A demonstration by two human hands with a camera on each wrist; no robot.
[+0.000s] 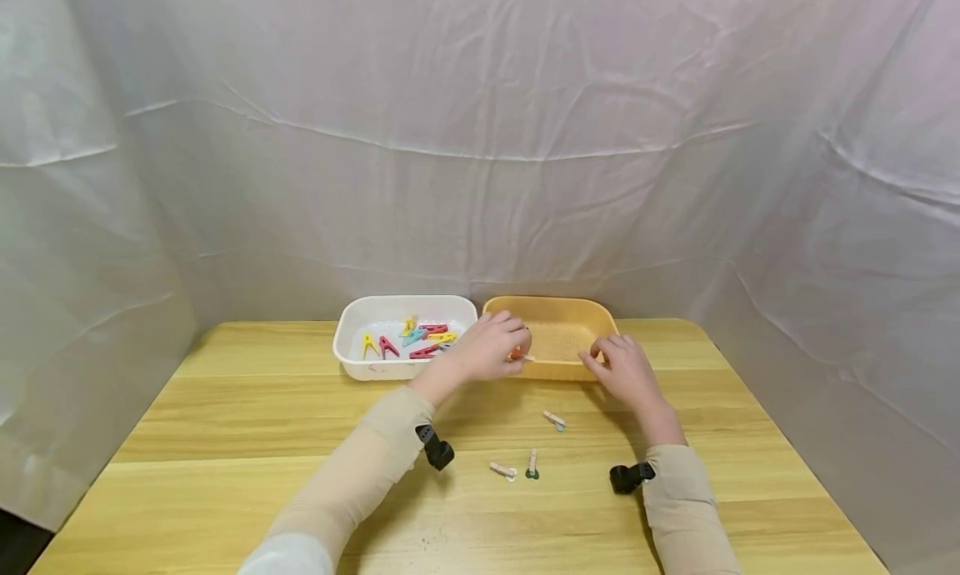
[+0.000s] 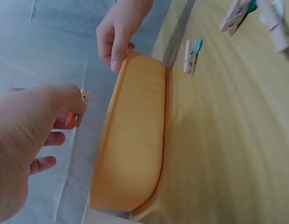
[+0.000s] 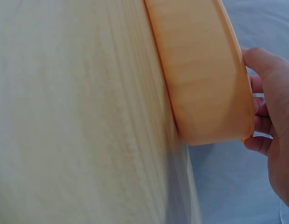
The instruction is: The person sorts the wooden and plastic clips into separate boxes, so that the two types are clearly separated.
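My left hand [image 1: 504, 347] pinches a pale clothespin with an orange tip [image 1: 521, 357] over the near left rim of the orange tub [image 1: 551, 368]. The left wrist view shows that clothespin [image 2: 81, 106] held at the fingertips of the left hand [image 2: 65, 109], just above the orange tub [image 2: 135, 135]. My right hand [image 1: 609, 360] grips the tub's near right rim. In the right wrist view the right hand [image 3: 256, 119] has its fingers curled over the edge of the orange tub [image 3: 205, 74]. The right hand [image 2: 117, 42] also shows in the left wrist view, thumb on the outer wall.
A white tub [image 1: 352, 360] left of the orange one holds several coloured clothespins [image 1: 420, 339]. Three pale clothespins lie loose on the wooden table [image 1: 225, 442]: one [image 1: 555, 421] nearer the tubs, two [image 1: 503, 471] [image 1: 532, 465] closer to me. White cloth hangs behind and at both sides.
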